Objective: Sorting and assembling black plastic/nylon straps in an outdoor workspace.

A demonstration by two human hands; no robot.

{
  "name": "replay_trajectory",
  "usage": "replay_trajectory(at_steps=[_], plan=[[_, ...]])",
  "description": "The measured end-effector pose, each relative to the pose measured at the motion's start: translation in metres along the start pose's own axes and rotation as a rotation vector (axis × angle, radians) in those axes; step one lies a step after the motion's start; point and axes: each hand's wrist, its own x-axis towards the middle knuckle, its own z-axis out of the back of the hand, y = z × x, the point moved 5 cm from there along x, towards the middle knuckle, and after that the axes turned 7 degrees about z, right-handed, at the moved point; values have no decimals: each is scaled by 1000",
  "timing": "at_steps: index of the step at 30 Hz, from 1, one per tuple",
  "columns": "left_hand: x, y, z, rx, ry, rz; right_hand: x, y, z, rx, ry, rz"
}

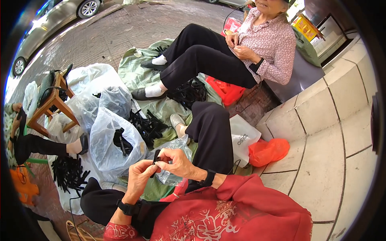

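Observation:
My left hand [139, 177] and my right hand [175, 162] meet above my lap. Pinched between their fingertips is a short black strip [156, 156], standing roughly upright; its exact kind is too small to make out. A dark band circles each of my wrists. Just beyond my hands lies a clear plastic bag [181, 146]. Farther left, a whitish plastic bag [105, 150] gapes around some black pieces [122, 142]. Loose black strips lie in a heap [146, 126] on the ground sheet, and another pile [69, 172] rests at the left.
Across from me a person in a patterned shirt [269, 44] sits with legs stretched over the green sheet [134, 64]. Another person's leg [44, 145] reaches in from the left, near a wooden stool [56, 98]. Red bag [268, 152] and stone steps [317, 160] are at my right.

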Motion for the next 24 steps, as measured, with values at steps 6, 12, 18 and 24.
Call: replay_trajectory(at_steps=[6, 12, 18, 24], plan=[[9, 12, 0, 10, 50, 32, -4, -12, -3, -31, -29, 54], [13, 30, 5, -138, -36, 138, -3, -19, -6, -129, -86, 49], [18, 33, -1, -166, -74, 261, -5, -29, -1, -96, -123, -42], [20, 52, 4, -137, -85, 317, -6, -39, -2, -126, -110, 1]])
